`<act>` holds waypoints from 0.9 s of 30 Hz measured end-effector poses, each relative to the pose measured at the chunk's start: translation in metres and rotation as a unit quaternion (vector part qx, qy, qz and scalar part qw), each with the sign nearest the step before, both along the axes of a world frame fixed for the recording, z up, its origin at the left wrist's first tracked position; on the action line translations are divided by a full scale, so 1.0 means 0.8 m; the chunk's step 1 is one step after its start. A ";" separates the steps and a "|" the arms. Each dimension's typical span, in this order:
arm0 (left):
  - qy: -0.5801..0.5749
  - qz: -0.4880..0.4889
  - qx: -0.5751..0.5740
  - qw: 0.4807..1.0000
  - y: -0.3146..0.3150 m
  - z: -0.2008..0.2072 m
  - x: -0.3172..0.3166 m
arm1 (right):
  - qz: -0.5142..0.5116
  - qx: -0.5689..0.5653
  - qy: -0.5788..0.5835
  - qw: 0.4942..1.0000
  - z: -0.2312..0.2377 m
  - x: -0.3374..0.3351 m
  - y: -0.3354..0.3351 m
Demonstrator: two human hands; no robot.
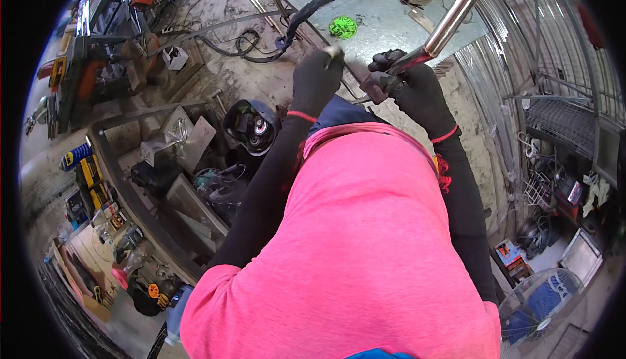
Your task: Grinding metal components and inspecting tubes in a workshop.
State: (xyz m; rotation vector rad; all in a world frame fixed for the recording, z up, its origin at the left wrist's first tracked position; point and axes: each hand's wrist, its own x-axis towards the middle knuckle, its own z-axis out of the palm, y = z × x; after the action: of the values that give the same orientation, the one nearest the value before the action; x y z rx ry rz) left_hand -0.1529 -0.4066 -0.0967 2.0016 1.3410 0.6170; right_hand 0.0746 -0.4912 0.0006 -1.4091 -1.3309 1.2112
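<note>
Right hand is clamped round the shiny tube angled over the bench, left hand pinches something small beside it (can't tell what), so they'd best keep that tube steady

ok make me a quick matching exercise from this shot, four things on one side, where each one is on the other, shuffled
Things:
1. shiny metal tube
2. green round sticker
3. dark welding helmet
4. wire fan guard

Places:
A. lower right corner, on the floor
B. held in the gloved right hand
C. left of the left hand and its forearm
D. flat on the grey sheet metal

Pairs: 1-B, 2-D, 3-C, 4-A
</note>
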 end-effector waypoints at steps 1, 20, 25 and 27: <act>0.025 0.014 -0.066 0.997 -0.013 -0.004 -0.010 | 0.010 0.011 -0.029 0.999 0.001 0.000 0.002; -0.212 0.081 -0.324 0.918 -0.079 -0.031 0.011 | 0.019 0.058 -0.102 0.993 -0.089 0.003 -0.005; -0.210 0.091 -0.339 0.912 -0.082 -0.039 0.008 | 0.032 0.126 -0.172 0.977 -0.085 -0.012 0.000; -0.197 0.084 -0.345 0.914 -0.081 -0.036 0.007 | 0.046 0.130 -0.202 0.970 -0.081 -0.016 0.000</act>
State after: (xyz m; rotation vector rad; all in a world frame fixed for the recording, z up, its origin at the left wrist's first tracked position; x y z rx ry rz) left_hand -0.1471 -0.4714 -0.1254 1.1320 1.2527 0.4921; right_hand 0.0617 -0.4910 -0.0644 -1.4614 -1.7791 0.7904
